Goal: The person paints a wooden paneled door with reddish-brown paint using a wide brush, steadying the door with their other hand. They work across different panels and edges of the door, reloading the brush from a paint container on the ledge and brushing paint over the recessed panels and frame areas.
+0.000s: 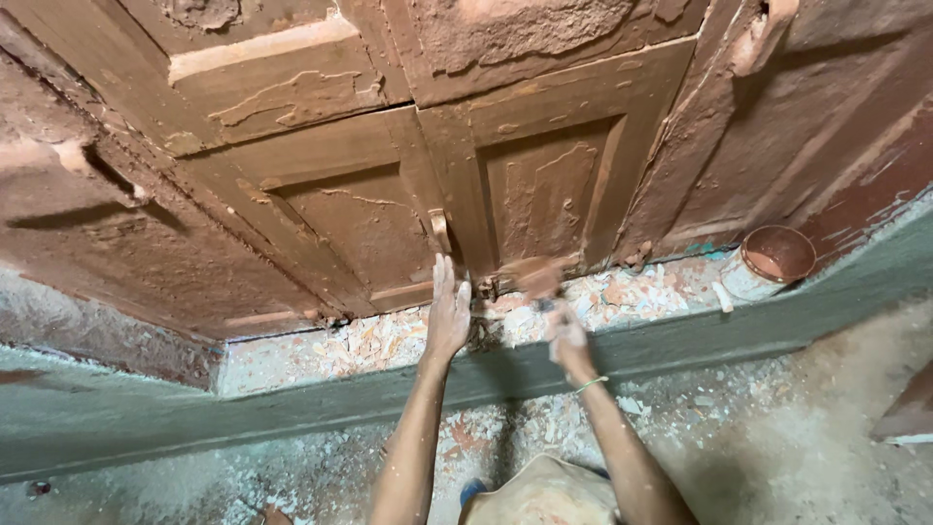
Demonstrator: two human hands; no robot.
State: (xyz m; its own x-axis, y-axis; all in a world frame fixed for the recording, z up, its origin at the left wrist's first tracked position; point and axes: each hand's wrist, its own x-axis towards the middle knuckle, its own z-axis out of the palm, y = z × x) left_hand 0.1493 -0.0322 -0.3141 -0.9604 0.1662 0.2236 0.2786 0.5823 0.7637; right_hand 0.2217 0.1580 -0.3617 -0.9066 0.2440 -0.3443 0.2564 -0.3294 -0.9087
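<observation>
Plainly the wooden double door (389,194) is far from clean — blistered brown paint clings to the panels above, while the bottom rail near the centre seam looks barer. The right hand (564,331), fingers closed on a blurred scraping tool (536,280), works at the door's foot, the tool touching the wood directly above that grip. The left hand (448,311) lies open and flat against the bottom rail, holding nothing. Paint flakes (389,345) litter the threshold; a small paint tin (768,261) stands well to the right.
</observation>
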